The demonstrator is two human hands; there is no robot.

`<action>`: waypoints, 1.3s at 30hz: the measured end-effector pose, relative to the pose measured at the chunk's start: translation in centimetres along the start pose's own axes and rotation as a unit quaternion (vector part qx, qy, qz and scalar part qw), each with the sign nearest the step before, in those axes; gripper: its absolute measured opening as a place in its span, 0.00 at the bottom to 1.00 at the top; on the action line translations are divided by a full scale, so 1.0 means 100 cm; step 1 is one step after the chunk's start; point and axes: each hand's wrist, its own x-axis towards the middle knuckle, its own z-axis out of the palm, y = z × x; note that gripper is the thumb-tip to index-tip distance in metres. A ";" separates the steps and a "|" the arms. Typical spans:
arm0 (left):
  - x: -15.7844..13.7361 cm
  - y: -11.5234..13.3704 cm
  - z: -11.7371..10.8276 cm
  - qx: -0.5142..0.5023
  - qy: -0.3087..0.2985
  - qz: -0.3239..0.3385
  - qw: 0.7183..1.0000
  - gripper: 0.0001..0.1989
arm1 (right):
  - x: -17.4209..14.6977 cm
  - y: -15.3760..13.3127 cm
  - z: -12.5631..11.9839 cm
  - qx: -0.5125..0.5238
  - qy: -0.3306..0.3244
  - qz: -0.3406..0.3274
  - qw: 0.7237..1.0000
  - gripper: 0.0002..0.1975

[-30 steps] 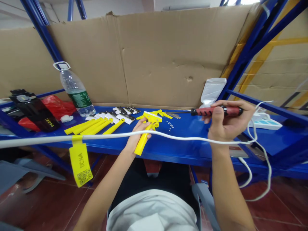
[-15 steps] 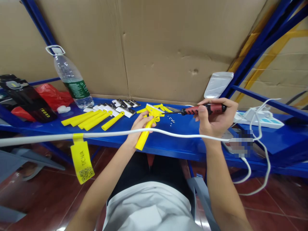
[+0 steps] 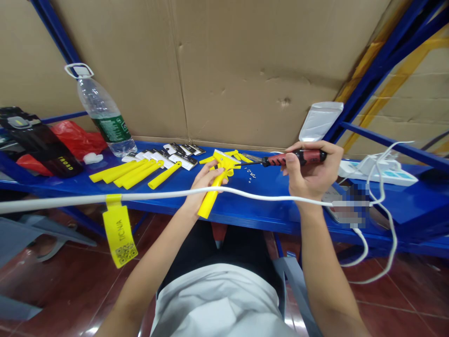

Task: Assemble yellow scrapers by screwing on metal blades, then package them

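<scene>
My left hand is wrapped round a yellow scraper, just above the blue shelf, with its wide head turned up and its tubular handle toward me. In my right hand is a screwdriver with a red and black handle, held level. Its dark shaft points left, and the tip meets the right side of the scraper's head; the exact contact is too small to see. Small loose screws lie beneath the shaft. Behind the scraper are more yellow pieces.
Several yellow handles and black-and-white cards lie left on the blue shelf. A water bottle and black flask stand beyond. A white cable crosses in front; a power strip is at right.
My right hand and the screwdriver have shifted slightly left, with the tip staying at the scraper's head. My left hand keeps the scraper in nearly the same place.
</scene>
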 end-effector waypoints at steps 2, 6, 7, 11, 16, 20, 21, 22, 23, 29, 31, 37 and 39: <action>0.001 0.000 0.000 0.003 -0.001 0.001 1.000 0.28 | 0.000 0.002 -0.001 0.002 -0.002 -0.002 1.000 0.15; 0.000 0.000 0.001 0.013 0.004 0.006 1.000 0.30 | -0.001 0.004 -0.002 -0.009 -0.010 -0.006 1.000 0.17; 0.000 0.000 0.002 0.017 0.005 0.008 1.000 0.31 | -0.001 0.004 -0.003 -0.015 -0.011 -0.007 1.000 0.17; 0.000 -0.002 0.002 0.030 0.003 0.019 0.999 0.33 | 0.000 0.000 -0.004 -0.035 -0.026 -0.003 0.999 0.17; 0.001 -0.001 0.000 0.028 0.025 0.023 0.999 0.32 | 0.002 -0.011 -0.007 -0.004 -0.121 0.023 0.992 0.26; 0.001 0.000 0.000 0.020 0.035 0.024 0.999 0.32 | 0.007 -0.021 -0.010 0.058 -0.176 0.083 0.979 0.28; 0.001 0.000 0.000 0.017 0.038 0.022 0.999 0.32 | 0.009 -0.022 -0.012 0.059 -0.181 0.090 0.978 0.27; 0.001 0.000 0.001 0.015 0.040 0.019 0.999 0.32 | 0.010 -0.022 -0.013 0.052 -0.183 0.093 0.977 0.27; 0.000 0.001 0.001 0.013 0.043 0.017 0.999 0.32 | 0.011 -0.021 -0.013 0.040 -0.179 0.091 0.979 0.27; 0.000 0.002 0.003 0.004 0.044 0.022 0.999 0.29 | 0.008 -0.011 -0.007 0.005 -0.108 0.057 0.993 0.26; 0.001 0.002 0.001 0.010 0.052 0.020 0.998 0.29 | 0.006 -0.008 -0.002 0.015 -0.097 0.055 0.994 0.26; 0.002 0.000 -0.002 0.029 0.061 0.014 0.998 0.29 | 0.005 -0.004 0.002 0.129 -0.144 0.085 0.977 0.29; 0.002 -0.001 -0.002 0.030 0.055 0.018 0.998 0.29 | 0.006 -0.004 0.002 0.140 -0.147 0.088 0.975 0.29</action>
